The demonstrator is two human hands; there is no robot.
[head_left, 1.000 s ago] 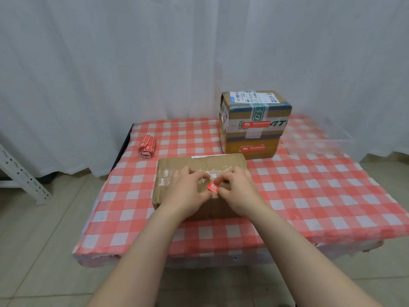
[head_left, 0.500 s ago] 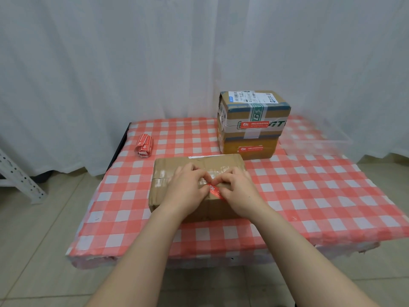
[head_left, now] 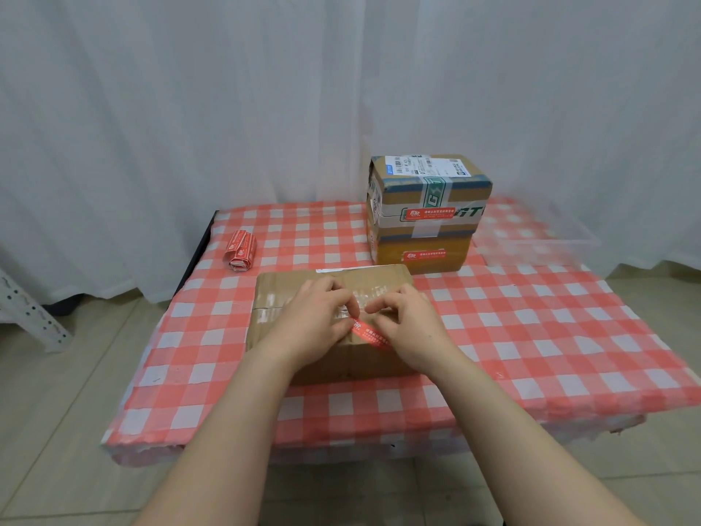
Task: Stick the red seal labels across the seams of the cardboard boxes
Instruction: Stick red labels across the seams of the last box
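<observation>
A flat cardboard box [head_left: 280,298] with clear tape along its top seam lies in the middle of the checked table [head_left: 531,317]. A red seal label [head_left: 370,333] stretches slantwise over the box's near top edge, between my hands. My left hand [head_left: 315,320] pinches the label's left end between thumb and forefinger. My right hand [head_left: 413,328] has its fingers curled over the right end, which it hides. Behind stand two stacked boxes, the upper [head_left: 428,184] and the lower [head_left: 436,267], each with a red seal on its front. A folded strip of red labels [head_left: 241,250] lies at the back left.
A clear plastic bin [head_left: 531,233] sits at the back right beside the stack. White curtains hang behind the table. A perforated metal rack leg [head_left: 26,309] stands on the tiled floor at the left. The table's near edge is just below the flat box.
The label has been drawn out from a small bunched piece into a longer strip and lowered onto the box's near edge. My hands have moved slightly apart.
</observation>
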